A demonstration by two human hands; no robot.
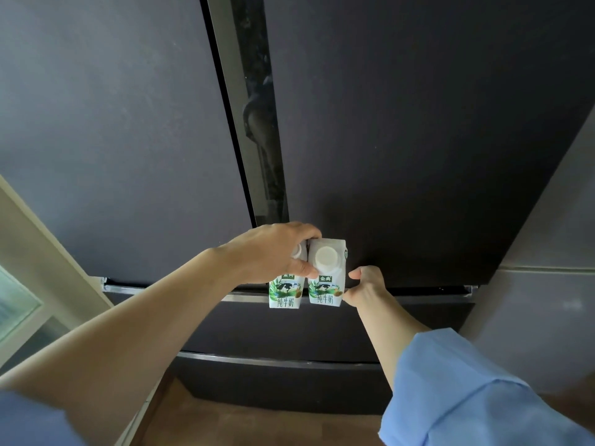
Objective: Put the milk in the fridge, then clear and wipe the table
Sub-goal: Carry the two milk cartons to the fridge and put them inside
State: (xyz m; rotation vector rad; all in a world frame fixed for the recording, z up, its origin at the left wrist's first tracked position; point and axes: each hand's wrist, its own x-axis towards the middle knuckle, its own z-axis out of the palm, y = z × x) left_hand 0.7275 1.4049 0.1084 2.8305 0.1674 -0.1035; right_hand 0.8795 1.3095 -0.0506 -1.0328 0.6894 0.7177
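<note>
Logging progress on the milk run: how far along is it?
Done: nothing finished yet. In hand: the left hand grips two milk cartons from above, and the right hand is at the bottom edge of the right fridge door, which looks barely ajar. Left: open it, shelve the milk, then clear and wipe the table, which is out of view.

At your lower centre you see a strip of brown wooden floor (257, 426). On your left a cream-coloured frame (48, 239) slants across the view, with a pale greenish glass pane (16, 304) set just inside it near the edge. On your right a grey wall (547, 252) rises, crossed by a thin horizontal seam (547, 269); the part below it looks lighter and faintly glossy.
</note>
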